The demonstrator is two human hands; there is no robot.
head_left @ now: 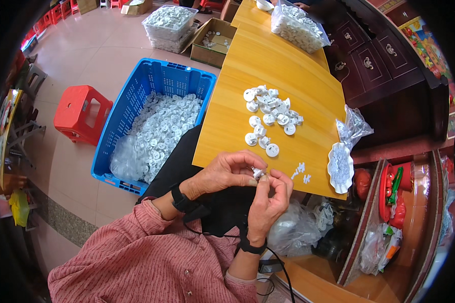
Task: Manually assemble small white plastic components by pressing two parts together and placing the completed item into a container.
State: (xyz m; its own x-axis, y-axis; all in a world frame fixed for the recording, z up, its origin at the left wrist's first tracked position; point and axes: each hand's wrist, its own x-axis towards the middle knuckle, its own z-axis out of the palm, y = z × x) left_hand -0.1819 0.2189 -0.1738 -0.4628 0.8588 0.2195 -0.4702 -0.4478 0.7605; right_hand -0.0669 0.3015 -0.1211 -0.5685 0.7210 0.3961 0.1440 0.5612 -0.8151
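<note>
Just over the near edge of the wooden table [227, 136], my left hand [232, 171] pinches a small white plastic part [258, 173] between thumb and fingers. My right hand [272, 194] meets it from the other side, its thumb and fingertip closed at the part; whether they hold a second tiny piece is hidden. Beyond my hands lies a loose pile of round white plastic parts [272, 108] with raised blocks on them. Several tiny white pieces [301, 169] are scattered right of my hands. A scalloped white dish [340, 166] heaped with such small pieces stands at the table's right edge.
To my left, a blue crate [100, 146] on the floor holds many white parts, with a red stool [78, 113] beside it. A clear plastic bag [354, 126] lies by the dish. Clear tubs of parts [298, 28] stand at the back; a dark cabinet [379, 76] borders the right.
</note>
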